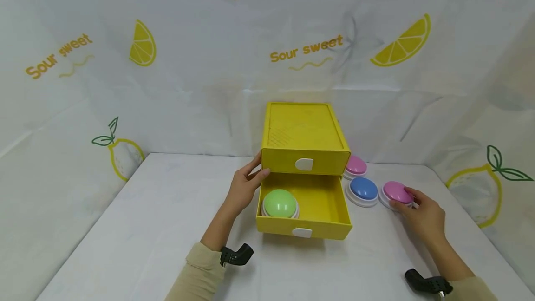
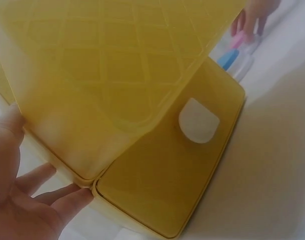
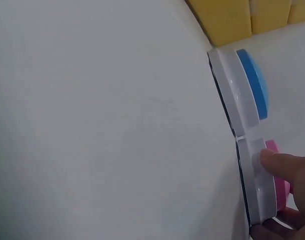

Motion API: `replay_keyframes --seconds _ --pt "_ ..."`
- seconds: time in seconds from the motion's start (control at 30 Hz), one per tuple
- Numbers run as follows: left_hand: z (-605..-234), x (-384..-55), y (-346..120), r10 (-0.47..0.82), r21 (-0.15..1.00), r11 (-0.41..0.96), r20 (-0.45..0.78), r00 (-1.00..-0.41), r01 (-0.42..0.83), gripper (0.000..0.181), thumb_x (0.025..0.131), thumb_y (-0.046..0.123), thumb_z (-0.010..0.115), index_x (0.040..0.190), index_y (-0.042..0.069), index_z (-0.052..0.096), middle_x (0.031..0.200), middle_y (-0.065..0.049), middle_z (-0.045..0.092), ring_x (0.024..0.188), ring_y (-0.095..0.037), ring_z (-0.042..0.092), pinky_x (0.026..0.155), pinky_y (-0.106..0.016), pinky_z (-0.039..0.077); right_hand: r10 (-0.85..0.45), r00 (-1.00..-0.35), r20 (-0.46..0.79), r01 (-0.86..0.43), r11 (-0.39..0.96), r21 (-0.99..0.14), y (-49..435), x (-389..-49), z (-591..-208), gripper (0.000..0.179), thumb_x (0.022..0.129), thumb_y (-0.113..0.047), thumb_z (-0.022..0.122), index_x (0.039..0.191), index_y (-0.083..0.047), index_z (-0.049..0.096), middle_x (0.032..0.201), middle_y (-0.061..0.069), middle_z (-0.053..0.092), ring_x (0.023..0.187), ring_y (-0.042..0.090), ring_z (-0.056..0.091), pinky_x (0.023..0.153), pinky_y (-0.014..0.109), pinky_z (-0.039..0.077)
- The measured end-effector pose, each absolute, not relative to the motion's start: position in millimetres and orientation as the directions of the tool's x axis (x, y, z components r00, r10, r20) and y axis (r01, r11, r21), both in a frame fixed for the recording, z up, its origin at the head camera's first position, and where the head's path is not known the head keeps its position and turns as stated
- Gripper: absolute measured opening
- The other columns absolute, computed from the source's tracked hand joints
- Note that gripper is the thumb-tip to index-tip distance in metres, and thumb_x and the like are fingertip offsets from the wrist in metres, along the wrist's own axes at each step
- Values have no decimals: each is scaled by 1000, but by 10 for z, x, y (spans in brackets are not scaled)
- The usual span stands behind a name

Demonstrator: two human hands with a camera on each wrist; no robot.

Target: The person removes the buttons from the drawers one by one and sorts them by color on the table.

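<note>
A yellow two-drawer box (image 1: 305, 127) stands mid-table, its lower drawer (image 1: 319, 199) pulled out. Inside the drawer's left part lies a green dome-topped push button (image 1: 280, 203). My left hand (image 1: 244, 187) rests against the box's left side near the front corner, fingertips touching the yellow wall in the left wrist view. On the right, my right hand (image 1: 424, 215) pinches a pink push button (image 1: 396, 192) by its white round base, thumb on one side and fingers on the other. Right beside it sits a blue push button (image 1: 363, 188) with a similar white base.
Another pink push button (image 1: 356, 165) stands behind the blue one, partly hidden by the box. White cloth covers the table (image 1: 167, 226). A white backdrop (image 1: 200, 82) with lemon prints rises at the back and sides. Each wrist wears a black camera mount (image 1: 236, 255).
</note>
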State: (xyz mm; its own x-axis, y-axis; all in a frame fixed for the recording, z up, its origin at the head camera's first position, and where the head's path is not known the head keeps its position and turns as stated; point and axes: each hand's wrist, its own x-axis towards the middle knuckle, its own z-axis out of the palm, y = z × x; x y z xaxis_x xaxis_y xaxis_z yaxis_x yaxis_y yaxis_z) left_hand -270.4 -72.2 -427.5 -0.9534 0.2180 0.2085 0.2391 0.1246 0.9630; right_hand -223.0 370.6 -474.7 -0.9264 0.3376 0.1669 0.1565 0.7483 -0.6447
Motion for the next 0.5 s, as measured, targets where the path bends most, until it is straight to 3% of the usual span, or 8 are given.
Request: replay_keyframes --seconds 0.5 --pt "-4274 -2714 -733 217 965 112 208 -954 236 60 101 35 62 156 32 37 163 4 38 142 -32 50 111 -48 48 297 -949 103 171 762 -625 3761 -2883 -4637 69 96 -30 70 145 11 45 142 39 47 130 55 42 107 66 41"
